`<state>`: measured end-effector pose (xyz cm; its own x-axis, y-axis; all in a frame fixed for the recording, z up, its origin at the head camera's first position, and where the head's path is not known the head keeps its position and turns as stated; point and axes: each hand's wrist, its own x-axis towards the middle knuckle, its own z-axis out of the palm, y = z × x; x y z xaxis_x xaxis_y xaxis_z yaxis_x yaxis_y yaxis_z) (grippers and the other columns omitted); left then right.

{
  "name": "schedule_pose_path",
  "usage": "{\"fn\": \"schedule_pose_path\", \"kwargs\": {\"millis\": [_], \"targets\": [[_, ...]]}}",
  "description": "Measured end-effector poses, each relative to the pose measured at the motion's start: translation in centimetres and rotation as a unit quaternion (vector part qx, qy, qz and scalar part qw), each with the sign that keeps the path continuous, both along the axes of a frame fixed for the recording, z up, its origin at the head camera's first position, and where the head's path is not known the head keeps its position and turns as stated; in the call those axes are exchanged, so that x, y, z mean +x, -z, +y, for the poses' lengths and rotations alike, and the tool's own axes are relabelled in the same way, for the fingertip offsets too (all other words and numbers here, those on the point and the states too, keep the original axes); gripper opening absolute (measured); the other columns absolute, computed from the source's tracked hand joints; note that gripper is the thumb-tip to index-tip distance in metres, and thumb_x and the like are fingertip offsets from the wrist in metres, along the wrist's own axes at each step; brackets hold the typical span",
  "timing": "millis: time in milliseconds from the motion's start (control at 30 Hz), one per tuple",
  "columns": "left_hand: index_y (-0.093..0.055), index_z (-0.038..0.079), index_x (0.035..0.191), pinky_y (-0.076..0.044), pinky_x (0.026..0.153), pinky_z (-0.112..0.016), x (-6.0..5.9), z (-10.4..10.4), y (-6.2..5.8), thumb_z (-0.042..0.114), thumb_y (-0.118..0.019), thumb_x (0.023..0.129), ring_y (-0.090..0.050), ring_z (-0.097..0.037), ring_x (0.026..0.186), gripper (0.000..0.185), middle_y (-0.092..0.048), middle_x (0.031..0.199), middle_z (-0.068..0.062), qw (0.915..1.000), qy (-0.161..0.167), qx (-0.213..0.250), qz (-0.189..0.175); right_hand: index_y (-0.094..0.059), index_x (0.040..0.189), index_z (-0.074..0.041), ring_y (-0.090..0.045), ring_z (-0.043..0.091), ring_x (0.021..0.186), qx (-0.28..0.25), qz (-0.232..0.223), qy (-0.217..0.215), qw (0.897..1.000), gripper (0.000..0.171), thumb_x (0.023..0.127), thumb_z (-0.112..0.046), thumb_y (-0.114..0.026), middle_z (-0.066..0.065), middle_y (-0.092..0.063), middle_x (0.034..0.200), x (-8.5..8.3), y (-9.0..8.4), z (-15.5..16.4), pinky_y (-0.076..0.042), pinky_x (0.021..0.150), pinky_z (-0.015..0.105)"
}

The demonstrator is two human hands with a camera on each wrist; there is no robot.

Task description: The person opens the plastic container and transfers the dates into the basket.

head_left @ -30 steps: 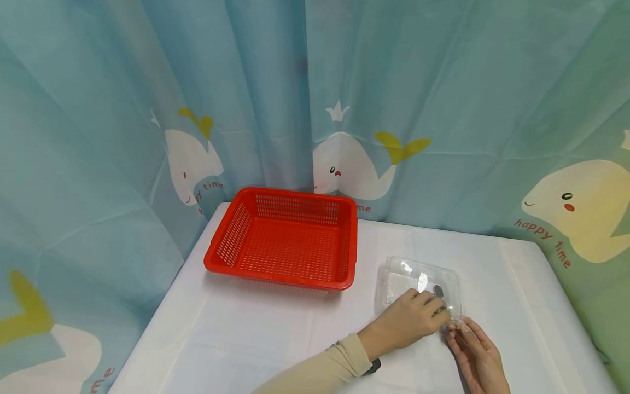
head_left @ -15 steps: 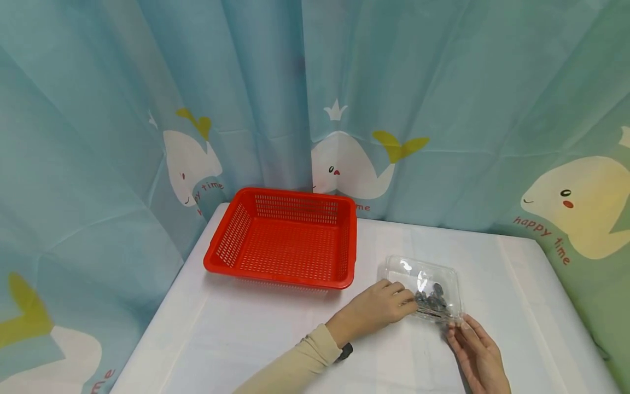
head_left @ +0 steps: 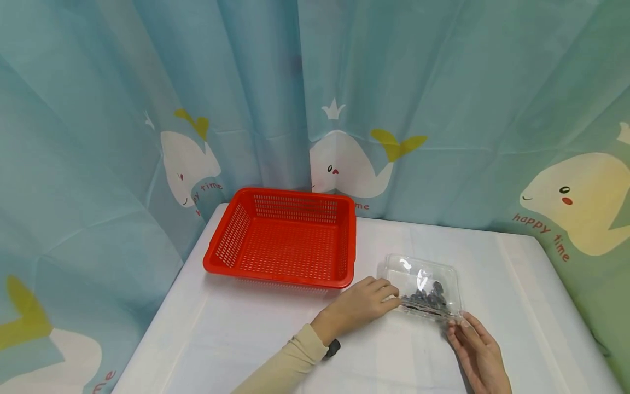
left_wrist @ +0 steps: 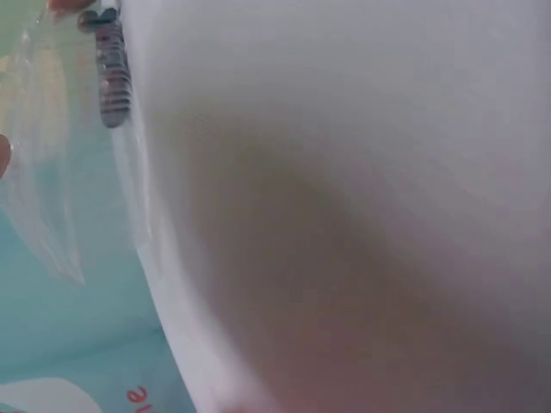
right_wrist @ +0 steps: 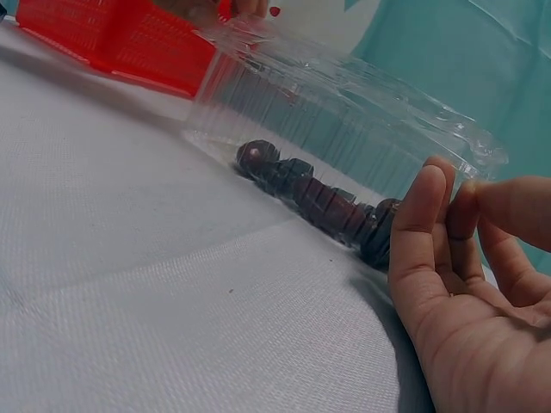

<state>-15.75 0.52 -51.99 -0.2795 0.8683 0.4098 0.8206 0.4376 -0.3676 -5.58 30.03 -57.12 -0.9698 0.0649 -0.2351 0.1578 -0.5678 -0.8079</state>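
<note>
A clear plastic clamshell box (head_left: 406, 275) stands on the white-covered table, right of centre. Several dark round grapes (head_left: 432, 299) lie at its bottom, seen in the right wrist view as a row of grapes (right_wrist: 323, 202) behind the ribbed wall. At the box's front left corner, my left hand (head_left: 361, 303) pinches the rim with curled fingers. My right hand (head_left: 478, 350) holds the front right corner; its thumb and fingertips meet at the rim in the right wrist view. Only fingertips (left_wrist: 4, 155) of the left hand show in the left wrist view.
A red perforated plastic basket (head_left: 295, 282) sits at the back left of the table, left of the box. Behind the table hangs a blue-green curtain (head_left: 453, 82) printed with whales. My left sleeve (head_left: 290, 361) crosses the table's front.
My left hand has slid left along the box's front edge, from the right corner to the left one, uncovering the grapes. The right hand has stayed at its corner.
</note>
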Motion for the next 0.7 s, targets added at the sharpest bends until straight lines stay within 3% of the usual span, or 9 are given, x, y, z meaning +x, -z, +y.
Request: {"fn": "schedule_pose_path", "kwargs": {"millis": [300, 700], "targets": [[-0.069, 0.024, 0.112, -0.054, 0.087, -0.019, -0.29, -0.94, 0.39, 0.013, -0.059, 0.105, -0.063, -0.008, 0.113, 0.017, -0.069, 0.120, 0.010, 0.9987, 0.022, 0.027, 0.038, -0.071, 0.120, -0.022, -0.072, 0.007, 0.100, 0.003, -0.009, 0.004, 1.000, 0.027, 0.110, -0.009, -0.050, -0.004, -0.073, 0.108, 0.01, -0.14, -0.01, -0.059, 0.094, 0.019], [-0.069, 0.022, 0.109, -0.052, 0.082, -0.018, -0.67, -0.99, 0.54, 0.010, -0.055, 0.105, -0.062, -0.007, 0.101, 0.019, -0.069, 0.108, 0.011, 0.9977, 0.025, 0.012, 0.063, -0.070, 0.121, -0.022, -0.072, 0.007, 0.101, 0.007, -0.001, 0.002, 1.000, 0.027, 0.110, -0.008, -0.049, -0.004, -0.073, 0.109, -0.05, -0.05, -0.04, -0.060, 0.094, 0.020]]}}
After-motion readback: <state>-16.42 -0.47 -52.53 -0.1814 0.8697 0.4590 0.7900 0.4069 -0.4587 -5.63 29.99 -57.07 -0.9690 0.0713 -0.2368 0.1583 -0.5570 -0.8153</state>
